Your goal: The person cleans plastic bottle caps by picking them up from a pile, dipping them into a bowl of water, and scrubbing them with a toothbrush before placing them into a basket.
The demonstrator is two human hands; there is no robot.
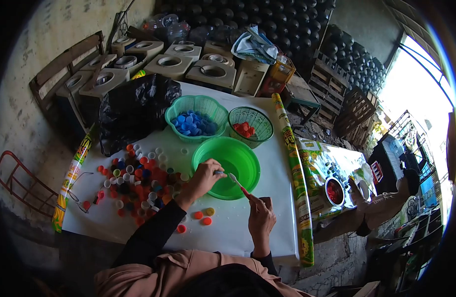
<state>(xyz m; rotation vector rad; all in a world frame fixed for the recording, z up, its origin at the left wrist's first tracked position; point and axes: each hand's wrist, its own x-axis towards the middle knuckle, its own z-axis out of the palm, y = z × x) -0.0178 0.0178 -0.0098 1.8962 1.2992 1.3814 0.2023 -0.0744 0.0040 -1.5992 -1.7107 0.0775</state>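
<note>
My left hand (202, 177) hovers over the near rim of a bright green bowl (238, 151) and pinches a small bottle cap (218, 172) in its fingertips. My right hand (260, 217) grips the red handle of a toothbrush (236, 182). The brush's white head points at the cap, close to it or touching it. A loose pile of mixed coloured bottle caps (136, 183) lies on the white table to the left of my left arm. A few orange caps (203, 217) sit between my forearms.
Behind the bowl stand a green basket of blue caps (196, 119) and a smaller green basket of red caps (250, 126). A black plastic bag (136, 111) lies back left. A rolled printed sheet (293, 168) lines the table's right edge. Another person (386, 200) sits beyond it.
</note>
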